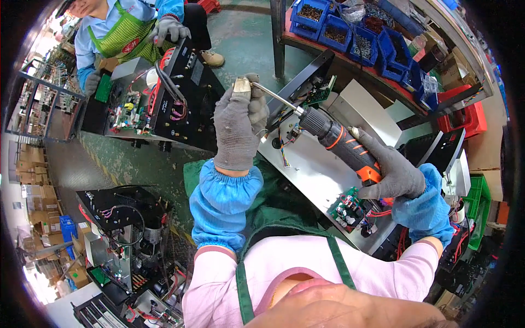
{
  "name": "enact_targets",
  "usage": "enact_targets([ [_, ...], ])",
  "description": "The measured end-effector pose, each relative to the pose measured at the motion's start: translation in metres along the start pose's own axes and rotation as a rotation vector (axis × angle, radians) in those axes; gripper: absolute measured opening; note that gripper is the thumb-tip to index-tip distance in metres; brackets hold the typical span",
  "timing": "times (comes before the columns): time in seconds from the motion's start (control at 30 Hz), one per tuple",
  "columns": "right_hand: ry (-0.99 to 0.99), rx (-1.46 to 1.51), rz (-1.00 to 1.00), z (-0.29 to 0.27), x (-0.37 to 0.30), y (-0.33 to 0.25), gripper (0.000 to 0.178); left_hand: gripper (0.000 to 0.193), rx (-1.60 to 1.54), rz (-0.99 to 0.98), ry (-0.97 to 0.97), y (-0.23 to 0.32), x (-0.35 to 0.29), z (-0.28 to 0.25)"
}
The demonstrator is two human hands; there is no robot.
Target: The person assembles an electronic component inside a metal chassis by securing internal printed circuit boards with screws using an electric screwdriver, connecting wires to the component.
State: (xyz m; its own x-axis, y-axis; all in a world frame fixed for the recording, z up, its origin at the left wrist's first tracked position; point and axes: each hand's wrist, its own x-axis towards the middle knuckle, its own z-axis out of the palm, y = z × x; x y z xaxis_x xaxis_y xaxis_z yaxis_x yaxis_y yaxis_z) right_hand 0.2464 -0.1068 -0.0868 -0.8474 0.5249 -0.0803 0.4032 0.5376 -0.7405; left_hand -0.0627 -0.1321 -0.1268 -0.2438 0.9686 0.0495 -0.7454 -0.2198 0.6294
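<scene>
Head view shows the right hand (395, 174) in a grey glove, its grip wrapped tight round the handle of a black-and-orange electric screwdriver (340, 143), at approx. 3 o'clock from the picture centre. The long bit (276, 97) runs up toward 11 o'clock and ends at a small pale metal piece (241, 85), which the left hand (239, 123) pinches between its fingertips, grip narrow and closed on it. Both are lifted over the open white metal chassis (317, 169), not touching it. Risk, as I judge it: the bit tip sits very near the left fingers, so if the tool turns or slips off the piece, it may catch the glove or throw the piece down among the wires and the green circuit board (350, 208) at 4 o'clock. Hard to see: whether a screw sits on the tip, the exact shape of the piece, and the trigger finger, hidden behind the handle. Another person at 11 o'clock works on a black unit (186, 98), well apart.
</scene>
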Motion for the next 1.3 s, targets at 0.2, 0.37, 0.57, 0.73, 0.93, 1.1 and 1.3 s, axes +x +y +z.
enact_targets([
  [0.2, 0.073, -0.152, -0.042, 0.002, -0.003, -0.011, 0.101, 0.025, 0.109, 0.046, 0.041, -0.001, -0.003, 0.003],
  [0.37, 0.087, -0.196, -0.016, -0.001, -0.004, -0.015, 0.099, 0.026, 0.029, 0.013, 0.1, -0.008, 0.0, 0.005],
  [0.57, 0.102, -0.217, 0.015, -0.004, -0.009, -0.01, 0.098, 0.027, 0.148, 0.073, 0.103, -0.013, 0.004, 0.015],
  [0.73, 0.097, -0.251, 0.039, -0.007, -0.013, -0.006, 0.096, 0.025, 0.295, 0.102, 0.092, -0.019, 0.006, 0.015],
  [0.93, 0.013, -0.033, 0.055, -0.019, -0.017, 0.002, 0.101, 0.025, 0.447, 0.126, 0.09, -0.024, 0.013, 0.018],
  [1.1, -0.049, 0.041, 0.14, -0.027, -0.018, 0.009, 0.104, 0.026, 0.475, 0.159, 0.079, -0.029, 0.017, 0.019],
  [1.3, -0.032, 0.145, 0.16, -0.024, -0.023, 0.032, 0.109, 0.025, 0.391, 0.078, 0.118, -0.043, 0.021, 0.029],
])
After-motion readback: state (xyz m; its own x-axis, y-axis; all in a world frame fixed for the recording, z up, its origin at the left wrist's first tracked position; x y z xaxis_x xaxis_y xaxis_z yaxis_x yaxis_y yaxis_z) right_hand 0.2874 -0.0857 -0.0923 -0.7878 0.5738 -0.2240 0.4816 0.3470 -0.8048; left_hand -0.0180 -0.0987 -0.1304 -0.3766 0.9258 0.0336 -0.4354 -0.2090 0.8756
